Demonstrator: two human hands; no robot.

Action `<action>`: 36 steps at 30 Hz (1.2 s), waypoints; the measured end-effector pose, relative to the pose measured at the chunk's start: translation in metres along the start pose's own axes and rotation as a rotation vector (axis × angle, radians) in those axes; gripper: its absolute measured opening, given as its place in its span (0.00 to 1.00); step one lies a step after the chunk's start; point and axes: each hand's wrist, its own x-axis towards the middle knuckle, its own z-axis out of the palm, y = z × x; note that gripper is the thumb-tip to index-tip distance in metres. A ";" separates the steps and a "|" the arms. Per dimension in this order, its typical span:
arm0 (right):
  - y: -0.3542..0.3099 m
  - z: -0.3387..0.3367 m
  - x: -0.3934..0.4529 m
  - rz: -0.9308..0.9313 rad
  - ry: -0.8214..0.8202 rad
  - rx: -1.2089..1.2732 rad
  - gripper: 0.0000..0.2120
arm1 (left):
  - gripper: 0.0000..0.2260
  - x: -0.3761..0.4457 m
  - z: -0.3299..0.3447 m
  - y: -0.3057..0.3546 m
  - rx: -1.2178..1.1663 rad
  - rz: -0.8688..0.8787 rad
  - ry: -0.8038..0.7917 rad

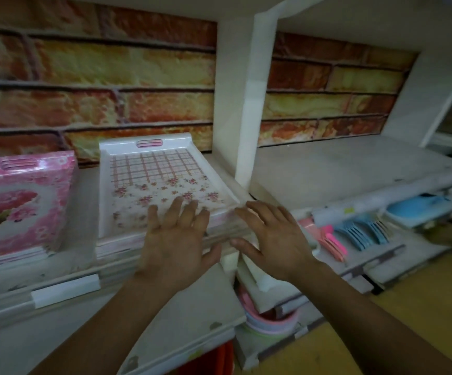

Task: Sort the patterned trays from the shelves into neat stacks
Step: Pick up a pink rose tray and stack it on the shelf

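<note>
A white tray with a pink check and small flowers (154, 177) lies on top of a stack of trays on the shelf, beside the white upright. My left hand (177, 239) rests flat with spread fingers on the tray's near edge. My right hand (270, 236) is flat at the stack's near right corner, fingers straight. To the left stands a second stack topped by a pink rose tray (22, 201).
A white upright post (243, 104) divides the shelf; the bay to its right (341, 169) holds nothing near me. Lower right shelves carry blue and pink plastic forks (360, 234) and a blue tray. Pink and blue bowls (268, 318) sit below. A brick-pattern wall backs the shelves.
</note>
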 end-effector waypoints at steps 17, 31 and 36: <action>0.148 -0.115 -0.229 0.527 -0.111 -0.147 0.30 | 0.28 0.039 -0.014 0.256 -0.212 0.375 -0.088; 0.282 -0.220 -0.433 0.908 -0.153 -0.239 0.33 | 0.34 0.056 -0.029 0.527 -0.279 0.646 -0.212; 0.316 -0.225 -0.463 1.003 -0.173 -0.247 0.33 | 0.36 0.074 -0.017 0.585 -0.293 0.747 -0.264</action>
